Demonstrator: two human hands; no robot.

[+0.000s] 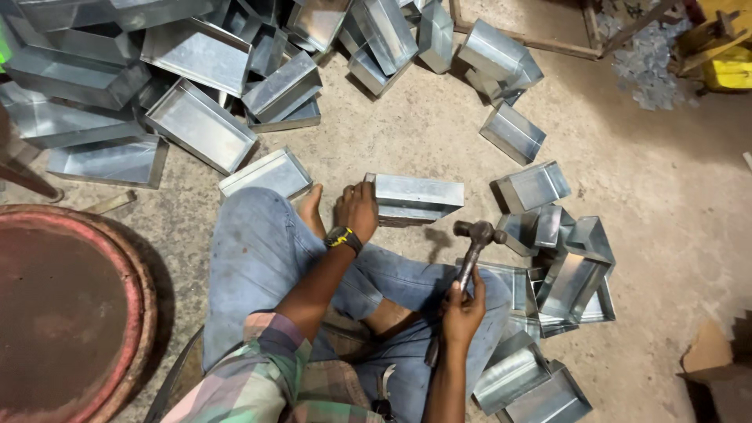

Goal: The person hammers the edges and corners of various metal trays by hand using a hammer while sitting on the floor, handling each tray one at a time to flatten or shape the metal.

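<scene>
I sit on a concrete floor with my legs crossed. My left hand [357, 208], a watch on its wrist, grips the near end of a shiny sheet-metal tray [415, 197] that lies on its side on the floor in front of me. My right hand [462, 312] is closed around the handle of a ball-peen hammer [472, 244]. The hammer's head is raised just to the right of the tray, a little apart from it. My bare foot [311, 210] rests beside the left hand.
Several more rectangular metal trays are heaped at the top left [200, 125], across the top [501, 59] and at my right [572, 274]. A large round rusty-red drum lid [63, 313] sits at the left. Metal scraps [646, 66] lie at the top right.
</scene>
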